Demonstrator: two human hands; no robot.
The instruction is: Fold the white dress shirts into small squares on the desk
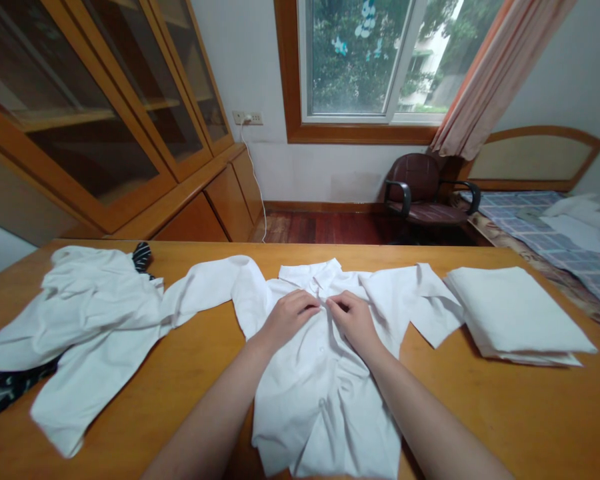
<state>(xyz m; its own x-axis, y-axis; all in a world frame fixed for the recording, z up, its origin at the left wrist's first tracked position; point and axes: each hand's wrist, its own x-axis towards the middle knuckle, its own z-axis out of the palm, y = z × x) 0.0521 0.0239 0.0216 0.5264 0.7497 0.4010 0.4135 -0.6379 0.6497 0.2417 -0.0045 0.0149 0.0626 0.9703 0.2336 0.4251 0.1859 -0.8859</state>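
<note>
A white button-up shirt [325, 373] lies front side up on the wooden table, collar toward the far edge and sleeves spread to both sides. My left hand [294, 313] pinches the front placket just below the collar. Close beside it, my right hand [351, 319] pinches the placket from the other side, thumb and forefinger together. The fingertips nearly meet, and whatever button lies between them is hidden. Further down the placket, small buttons show. The left sleeve end touches a crumpled white garment [100, 300] with black striped cloth beneath it.
A folded white cloth [520, 310] sits on the table [530, 407] at the right, near the shirt's other sleeve. Beyond the table stand a glass-door cabinet [105, 200], a maroon armchair [420, 183] and a bed [555, 220]. A white cord [254, 167] hangs from the wall outlet.
</note>
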